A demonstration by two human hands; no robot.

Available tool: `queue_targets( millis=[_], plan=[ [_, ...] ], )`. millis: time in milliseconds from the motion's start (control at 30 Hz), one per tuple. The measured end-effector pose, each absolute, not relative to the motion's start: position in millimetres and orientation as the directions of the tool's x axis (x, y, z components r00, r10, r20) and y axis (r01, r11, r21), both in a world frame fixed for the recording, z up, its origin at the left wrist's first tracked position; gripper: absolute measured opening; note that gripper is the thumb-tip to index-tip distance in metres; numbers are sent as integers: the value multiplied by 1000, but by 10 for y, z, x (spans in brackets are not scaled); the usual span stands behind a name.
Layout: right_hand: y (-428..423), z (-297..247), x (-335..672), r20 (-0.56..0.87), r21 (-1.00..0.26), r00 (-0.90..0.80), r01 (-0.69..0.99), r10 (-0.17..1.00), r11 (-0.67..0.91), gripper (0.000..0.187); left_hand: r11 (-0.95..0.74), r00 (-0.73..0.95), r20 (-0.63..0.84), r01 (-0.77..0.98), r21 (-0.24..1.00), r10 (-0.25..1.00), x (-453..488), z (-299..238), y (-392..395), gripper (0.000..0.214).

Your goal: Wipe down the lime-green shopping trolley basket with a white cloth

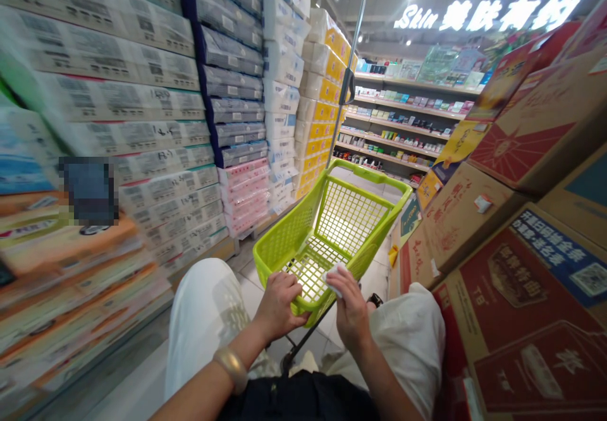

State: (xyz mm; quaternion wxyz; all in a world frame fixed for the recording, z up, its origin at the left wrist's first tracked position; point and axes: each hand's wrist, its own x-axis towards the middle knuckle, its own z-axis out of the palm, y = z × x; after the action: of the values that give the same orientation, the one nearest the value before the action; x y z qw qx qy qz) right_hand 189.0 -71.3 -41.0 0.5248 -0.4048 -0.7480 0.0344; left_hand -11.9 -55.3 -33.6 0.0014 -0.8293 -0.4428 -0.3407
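Right in front of my knees stands a lime-green plastic shopping cart basket (287, 234) with grid-patterned walls and floor. My left hand (281, 304) is wrapped over its near rim at the left corner, fingers closed on the edge. At the near right side, my right hand (349, 298) presses a crumpled white wipe (336, 279) against the rim, the fingers curled over it. Whether the wipe is cloth or tissue I cannot tell. Below the basket a dark metal cart frame (298, 348) shows in part.
Stacked packs (142, 102) rise along the left, with orange packs (85, 269) nearer. Cardboard cartons (516, 275) crowd the right side. Beyond the basket are a metal pole (361, 13) and shelves of small boxed goods (408, 102) under a lit sign (488, 13).
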Motion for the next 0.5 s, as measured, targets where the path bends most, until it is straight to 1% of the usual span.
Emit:
queue_targets(
  millis=[100,167,233,367,433,500],
  plan=[
    [-932,-489,1738,741,-448,-231,531,631,720,39,-625,388,581,728,282,715,-126,-345,-547,27],
    [-927,-480,1746,734,-437,-260,526,627,729,39,-628,393,583,728,274,711,-127,-344,-546,26],
    [-793,-421,1846,743,-445,-223,538,630,716,40,-618,386,577,735,279,720,-123,-337,-546,27],
    [-530,-326,2024,777,-497,-44,570,628,655,41,-603,367,569,738,303,736,-108,-322,-549,33],
    [-576,-358,1982,770,-507,-35,573,637,644,40,-607,369,574,736,301,731,-106,-319,-551,32],
    [-727,-431,1876,760,-494,-100,554,642,670,39,-614,375,582,735,287,721,-112,-319,-554,30]
  ],
)
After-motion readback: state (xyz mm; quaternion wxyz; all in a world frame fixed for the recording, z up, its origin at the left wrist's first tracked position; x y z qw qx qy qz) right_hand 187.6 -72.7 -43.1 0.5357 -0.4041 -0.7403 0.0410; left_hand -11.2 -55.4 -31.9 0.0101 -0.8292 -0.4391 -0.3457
